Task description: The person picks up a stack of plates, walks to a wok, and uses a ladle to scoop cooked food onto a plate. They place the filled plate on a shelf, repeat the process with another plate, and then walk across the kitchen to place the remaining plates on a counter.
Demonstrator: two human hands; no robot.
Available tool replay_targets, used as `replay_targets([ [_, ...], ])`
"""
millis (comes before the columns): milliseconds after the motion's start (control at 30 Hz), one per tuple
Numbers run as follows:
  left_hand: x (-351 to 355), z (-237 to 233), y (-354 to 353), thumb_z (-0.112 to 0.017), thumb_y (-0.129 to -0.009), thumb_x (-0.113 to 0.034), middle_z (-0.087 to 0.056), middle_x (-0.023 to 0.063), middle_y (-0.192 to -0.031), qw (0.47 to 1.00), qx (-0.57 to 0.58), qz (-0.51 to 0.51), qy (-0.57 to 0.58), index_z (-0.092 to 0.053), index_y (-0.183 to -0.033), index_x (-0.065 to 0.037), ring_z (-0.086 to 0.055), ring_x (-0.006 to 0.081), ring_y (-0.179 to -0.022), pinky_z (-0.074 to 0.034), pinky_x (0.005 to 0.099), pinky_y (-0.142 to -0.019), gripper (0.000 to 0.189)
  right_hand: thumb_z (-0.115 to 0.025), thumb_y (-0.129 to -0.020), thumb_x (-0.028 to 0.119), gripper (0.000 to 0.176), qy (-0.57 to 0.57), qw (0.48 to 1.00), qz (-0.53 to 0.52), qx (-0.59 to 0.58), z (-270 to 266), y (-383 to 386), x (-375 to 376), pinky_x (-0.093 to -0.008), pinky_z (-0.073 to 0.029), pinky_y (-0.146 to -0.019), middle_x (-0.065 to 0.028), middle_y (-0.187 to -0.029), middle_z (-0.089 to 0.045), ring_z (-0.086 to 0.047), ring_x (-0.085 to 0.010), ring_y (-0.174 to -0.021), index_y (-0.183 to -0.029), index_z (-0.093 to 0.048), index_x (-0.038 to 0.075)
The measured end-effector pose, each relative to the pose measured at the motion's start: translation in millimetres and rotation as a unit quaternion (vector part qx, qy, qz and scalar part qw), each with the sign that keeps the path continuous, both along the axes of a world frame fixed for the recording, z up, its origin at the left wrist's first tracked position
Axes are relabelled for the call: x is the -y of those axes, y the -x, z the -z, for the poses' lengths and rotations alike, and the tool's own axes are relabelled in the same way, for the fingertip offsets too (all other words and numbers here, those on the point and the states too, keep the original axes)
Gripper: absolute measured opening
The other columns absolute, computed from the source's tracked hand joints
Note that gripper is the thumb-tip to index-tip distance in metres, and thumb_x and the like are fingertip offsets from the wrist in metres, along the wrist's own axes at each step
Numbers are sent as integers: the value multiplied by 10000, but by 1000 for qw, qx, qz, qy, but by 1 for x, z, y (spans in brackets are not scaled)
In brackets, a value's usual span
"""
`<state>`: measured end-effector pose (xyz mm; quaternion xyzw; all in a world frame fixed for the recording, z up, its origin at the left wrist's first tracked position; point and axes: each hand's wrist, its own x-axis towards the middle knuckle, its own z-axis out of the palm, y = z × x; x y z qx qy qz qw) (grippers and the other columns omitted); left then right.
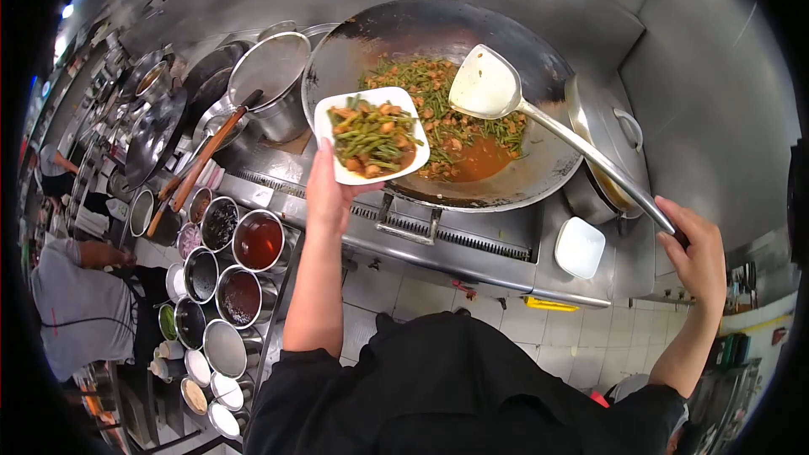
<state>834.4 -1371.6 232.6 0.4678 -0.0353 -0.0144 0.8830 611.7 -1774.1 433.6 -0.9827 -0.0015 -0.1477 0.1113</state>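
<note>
The half-closed left hand [334,195] supported the bowl [403,98] over the wok [527,42] at eight o'clock (presumably to catch drips); the right hand [698,248] clasped the spatula [486,88] at four.

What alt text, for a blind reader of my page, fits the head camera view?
Left hand holding a white bowl of cooked green vegetables by a large wok of similar food; right hand holding a long-handled ladle over the wok.

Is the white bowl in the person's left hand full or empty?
Full: green and brown food spreads across the white bowl, reaching close to its rim.
</note>
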Motion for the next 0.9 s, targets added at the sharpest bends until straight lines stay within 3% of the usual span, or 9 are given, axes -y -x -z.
replay_targets([
  [100,-11,-5,1,-309,-1065,-418,-629,197,-1204,1000,11,-24,-9,-405,-1360,22,-708,286,-964,-656,390,-666,538,-701,-759,1,458,36,999,-21,9,10,-8,9,-345,-483,-654,-128,-884,-665,-606,-280,-692,-1209,-661,77],
  [167,-17,-9,4,-321,-1063,-430,-625,195,-1220,999,8,-39,-16,-403,-1380,21,-705,286,-975,-653,389,-678,558,-683,-758,1,471,44,997,8,-67,16,-17,13,-350,-505,-727,-148,-1010,-694,-647,-299,-796,-1224,-643,59],
  [400,-33,-16,15,-310,-1063,-440,-620,188,-1241,998,5,-63,-26,-422,-1376,14,-696,292,-1002,-643,398,-698,562,-713,-783,82,395,47,980,-34,-188,20,-55,14,-399,-511,-712,-161,-899,-701,-663,-337,-769,-1175,-669,77],
  [467,-34,-16,17,-303,-1065,-438,-616,190,-1245,997,3,-65,-28,-417,-1379,15,-696,294,-1002,-644,400,-700,562,-711,-802,116,392,32,944,15,-329,3,-71,7,-410,-512,-716,-178,-887,-700,-660,-362,-756,-1186,-656,63],
  [500,-34,-16,19,-298,-1067,-437,-615,191,-1247,998,7,-63,-27,-413,-1381,15,-695,296,-1004,-643,403,-703,562,-672,-847,116,381,37,934,-10,-354,-2,-79,7,-383,-526,-646,-149,-831,-703,-670,-294,-677,-1223,-646,69],
  [533,-35,-16,20,-293,-1068,-435,-614,192,-1248,998,11,-61,-26,-409,-1383,15,-694,298,-1007,-643,406,-705,562,-672,-847,116,381,36,934,-8,-355,-4,-87,8,-383,-526,-646,-149,-831,-703,-670,-294,-677,-1223,-646,69],
  [600,-35,-17,24,-284,-1071,-431,-613,196,-1248,998,11,-58,-21,-400,-1389,18,-692,304,-1011,-642,408,-708,563,-638,-875,83,399,-21,897,63,-437,-9,-103,9,-306,-510,-503,-57,-742,-676,-622,-140,-534,-1274,-636,97],
  [767,-35,-15,27,-286,-1071,-432,-612,207,-1244,998,-2,-67,-15,-395,-1389,33,-694,306,-1006,-643,403,-701,574,-586,-928,122,407,-23,873,53,-484,-4,-133,-12,-283,-502,-491,-32,-741,-645,-571,-116,-530,-1335,-596,121],
  [900,-41,-8,27,-291,-1069,-438,-611,207,-1246,998,2,-63,-10,-397,-1388,31,-695,305,-1002,-643,402,-693,577,-595,-938,161,440,-42,882,27,-469,44,-137,-13,-280,-499,-494,-24,-770,-635,-568,-107,-565,-1375,-557,129],
])
